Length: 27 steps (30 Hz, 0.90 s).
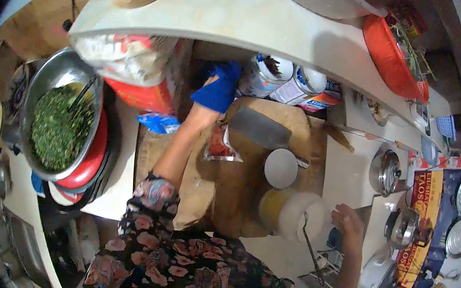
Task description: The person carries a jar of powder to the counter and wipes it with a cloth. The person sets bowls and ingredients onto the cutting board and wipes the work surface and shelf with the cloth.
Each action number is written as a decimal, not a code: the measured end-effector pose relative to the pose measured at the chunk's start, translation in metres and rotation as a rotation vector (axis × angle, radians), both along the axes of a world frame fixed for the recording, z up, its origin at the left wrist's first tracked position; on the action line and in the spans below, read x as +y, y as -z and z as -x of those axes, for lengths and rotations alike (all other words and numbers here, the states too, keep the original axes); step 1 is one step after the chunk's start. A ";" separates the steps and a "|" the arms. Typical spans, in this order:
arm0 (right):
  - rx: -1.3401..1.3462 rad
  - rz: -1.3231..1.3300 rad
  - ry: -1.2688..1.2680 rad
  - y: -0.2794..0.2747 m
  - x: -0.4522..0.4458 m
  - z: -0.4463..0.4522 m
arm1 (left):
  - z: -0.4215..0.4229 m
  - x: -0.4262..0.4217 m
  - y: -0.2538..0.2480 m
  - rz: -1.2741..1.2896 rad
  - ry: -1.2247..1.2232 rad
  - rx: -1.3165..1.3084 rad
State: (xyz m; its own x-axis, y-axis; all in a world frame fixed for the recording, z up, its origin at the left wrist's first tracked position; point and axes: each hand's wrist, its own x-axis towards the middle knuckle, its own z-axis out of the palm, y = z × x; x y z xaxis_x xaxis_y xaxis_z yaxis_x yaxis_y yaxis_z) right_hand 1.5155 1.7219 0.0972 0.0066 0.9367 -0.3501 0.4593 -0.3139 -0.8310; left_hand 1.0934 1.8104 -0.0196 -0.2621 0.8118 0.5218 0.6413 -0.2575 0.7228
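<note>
left hand (211, 80) under shelf (231, 11), mostly hidden by blue cloth (217, 96), can't tell how tight grip is; right hand (348, 224) loosely open, empty, near pale jar (289, 214), prob just balancing; cleaver (259, 128) flat, prob for stability

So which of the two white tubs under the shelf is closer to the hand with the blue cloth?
The left tub, with dark pieces at its top; the other tub stands farther from the left hand and blue cloth.
</note>
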 end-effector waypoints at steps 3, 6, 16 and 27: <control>-0.111 0.049 -0.211 -0.013 0.008 -0.002 | 0.009 0.065 0.056 0.463 0.053 0.024; -0.197 0.091 -0.283 -0.029 0.019 0.017 | 0.007 0.113 0.215 -0.132 -0.667 1.015; -0.301 0.110 -0.665 -0.039 0.073 0.094 | 0.019 0.074 0.183 0.483 -0.274 0.503; -0.284 0.121 -0.722 -0.024 0.087 0.076 | 0.015 0.046 0.169 0.626 -0.301 0.538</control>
